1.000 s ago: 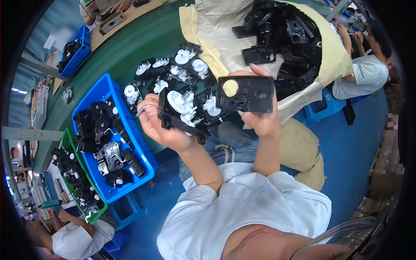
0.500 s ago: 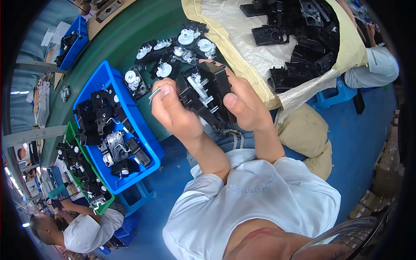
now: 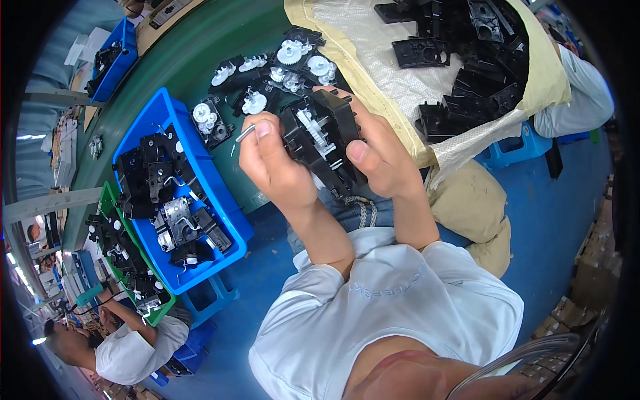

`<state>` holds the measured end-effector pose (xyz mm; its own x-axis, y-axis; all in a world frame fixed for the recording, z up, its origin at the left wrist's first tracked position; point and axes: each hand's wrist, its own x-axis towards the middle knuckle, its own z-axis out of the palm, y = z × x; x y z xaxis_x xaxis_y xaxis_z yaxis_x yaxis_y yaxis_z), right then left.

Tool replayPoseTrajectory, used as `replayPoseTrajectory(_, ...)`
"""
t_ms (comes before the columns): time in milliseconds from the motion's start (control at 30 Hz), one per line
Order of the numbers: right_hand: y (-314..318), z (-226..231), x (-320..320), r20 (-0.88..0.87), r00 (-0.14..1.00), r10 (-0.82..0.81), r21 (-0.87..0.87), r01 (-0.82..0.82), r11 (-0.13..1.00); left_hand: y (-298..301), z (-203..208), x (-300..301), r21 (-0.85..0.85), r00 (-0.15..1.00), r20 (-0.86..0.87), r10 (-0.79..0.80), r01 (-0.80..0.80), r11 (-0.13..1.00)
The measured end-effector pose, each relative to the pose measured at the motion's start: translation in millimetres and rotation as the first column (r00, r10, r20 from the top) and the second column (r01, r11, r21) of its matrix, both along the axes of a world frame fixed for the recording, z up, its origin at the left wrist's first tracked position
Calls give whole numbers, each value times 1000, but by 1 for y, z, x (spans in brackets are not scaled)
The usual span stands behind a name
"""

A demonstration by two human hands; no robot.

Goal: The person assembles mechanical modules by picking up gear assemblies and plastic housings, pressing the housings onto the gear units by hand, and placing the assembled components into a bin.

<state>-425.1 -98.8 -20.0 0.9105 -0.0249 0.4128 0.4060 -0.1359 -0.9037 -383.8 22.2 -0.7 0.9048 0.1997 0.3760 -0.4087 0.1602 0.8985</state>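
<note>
Between my hands is a black plastic gear housing [image 3: 308,148], tilted, with white gears and thin pins along its inner side. My right hand [image 3: 383,157] grips its right side, the thumb on the near edge and the other fingers mostly hidden behind. My left hand [image 3: 275,159] is closed at the housing's left side, thumb against the forefinger. A short silver metal rod [image 3: 246,133] sticks out leftward from that pinch. Whether the left fingers also bear on the housing I cannot tell. Several black parts with white gears [image 3: 254,103] lie on the green table beyond.
Left of my hands stands a blue bin [image 3: 235,220] of black and metal assemblies, with a green bin [image 3: 164,311] beside it. A pale woven sack [image 3: 407,110] of black housings lies at the right. A co-worker [image 3: 127,353] sits at the lower left, another person [image 3: 587,87] at the far right.
The housing has turned slightly in my hands and moved a little rightward. The rod in my left fingers points at a different angle. My grips look the same.
</note>
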Motion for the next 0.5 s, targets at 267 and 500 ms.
replayPoseTrajectory(267,-3,-4,0,19,1000,-12,44,11,999,-8,5,-6,136,999,-27,46,-42,990)
replayPoseTrajectory(500,-7,-9,-2,-59,998,6,4,-6,1000,-10,7,-8,239,997,-52,56,-42,970)
